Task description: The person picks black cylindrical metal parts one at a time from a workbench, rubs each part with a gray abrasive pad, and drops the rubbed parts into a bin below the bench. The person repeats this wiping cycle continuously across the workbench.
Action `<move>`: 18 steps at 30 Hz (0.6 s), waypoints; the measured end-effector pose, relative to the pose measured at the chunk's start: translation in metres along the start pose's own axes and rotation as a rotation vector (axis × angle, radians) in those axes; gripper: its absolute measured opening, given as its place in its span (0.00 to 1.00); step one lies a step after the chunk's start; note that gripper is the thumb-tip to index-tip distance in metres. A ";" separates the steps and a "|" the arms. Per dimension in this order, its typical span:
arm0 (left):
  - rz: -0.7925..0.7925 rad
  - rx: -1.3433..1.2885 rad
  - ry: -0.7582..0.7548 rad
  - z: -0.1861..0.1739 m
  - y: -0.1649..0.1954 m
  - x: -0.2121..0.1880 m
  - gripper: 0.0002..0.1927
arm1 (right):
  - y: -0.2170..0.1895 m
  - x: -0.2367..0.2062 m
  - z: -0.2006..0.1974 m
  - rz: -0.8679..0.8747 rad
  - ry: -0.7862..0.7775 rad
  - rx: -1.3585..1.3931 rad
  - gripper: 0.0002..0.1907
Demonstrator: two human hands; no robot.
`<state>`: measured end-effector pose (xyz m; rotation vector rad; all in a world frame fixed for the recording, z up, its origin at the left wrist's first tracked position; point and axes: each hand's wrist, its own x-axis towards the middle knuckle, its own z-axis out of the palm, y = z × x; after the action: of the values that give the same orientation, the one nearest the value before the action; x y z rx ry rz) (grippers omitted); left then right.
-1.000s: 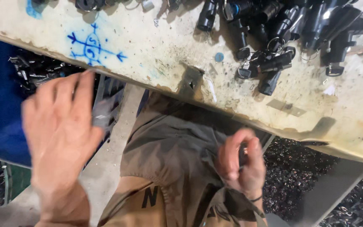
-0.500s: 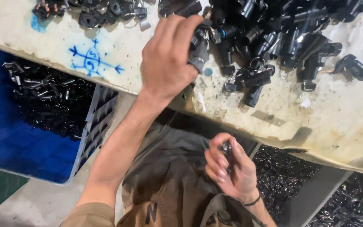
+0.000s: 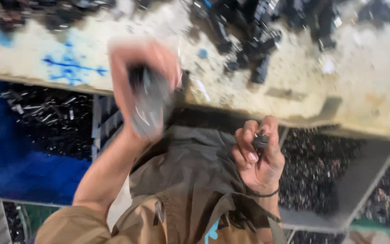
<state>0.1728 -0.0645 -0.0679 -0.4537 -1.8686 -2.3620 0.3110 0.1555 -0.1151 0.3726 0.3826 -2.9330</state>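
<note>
Head view, badly blurred: the left hand grips a dark part at the near edge of the workbench, the right hand pinches a small black piece over the lap, and a heap of black parts lies far on the bench, seemingly unhandled.

A worn, pale workbench with blue paint marks carries scattered black plastic parts.
</note>
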 end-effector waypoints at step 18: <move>-0.060 0.409 -0.402 0.046 0.023 -0.087 0.29 | 0.001 -0.021 0.014 -0.757 0.068 -1.164 0.11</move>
<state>0.2696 -0.0349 -0.0616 -0.8819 -2.4902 -1.9422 0.3283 0.1538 -0.0966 0.1427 2.4576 -2.5998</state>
